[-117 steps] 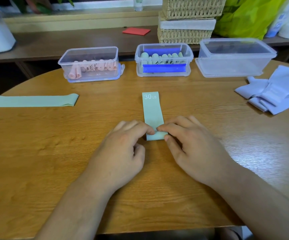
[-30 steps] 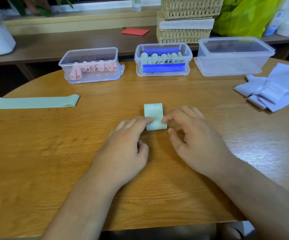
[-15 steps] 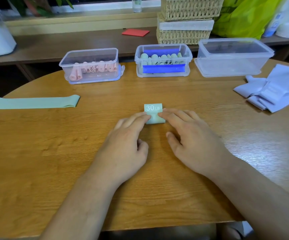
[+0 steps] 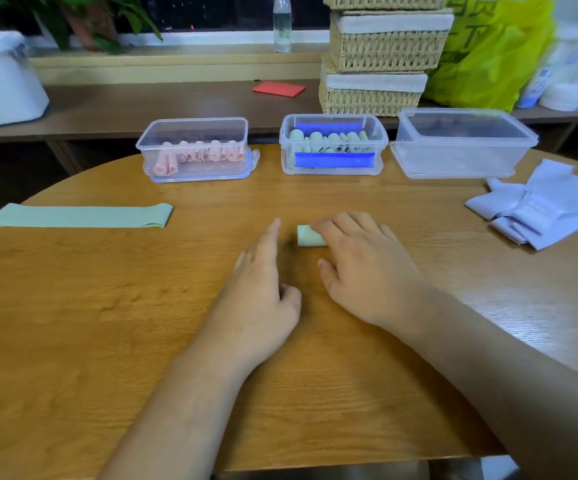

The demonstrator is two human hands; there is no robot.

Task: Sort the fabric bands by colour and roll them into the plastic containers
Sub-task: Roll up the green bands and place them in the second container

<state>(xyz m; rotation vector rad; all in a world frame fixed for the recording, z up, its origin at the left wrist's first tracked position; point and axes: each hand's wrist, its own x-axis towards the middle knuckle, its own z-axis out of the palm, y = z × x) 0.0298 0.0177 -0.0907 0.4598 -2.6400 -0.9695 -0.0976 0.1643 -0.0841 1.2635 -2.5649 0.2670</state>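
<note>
Our right hand (image 4: pixel 367 271) lays nearly straight fingers on the rolled green band (image 4: pixel 307 236), pressing it down rather than clasping it. Our left hand (image 4: pixel 263 282) is relaxed, index finger out, just beside the roll and not touching. The roll lies mid-way on the wooden table (image 4: pixel 72 306), well short of the container of green rolls (image 4: pixel 379 150). Its long axis runs left to right, its visible end facing the left hand. If we lift carelessly, we judge the springy band could uncoil, since only that pressure seems to keep it wound.
</note>
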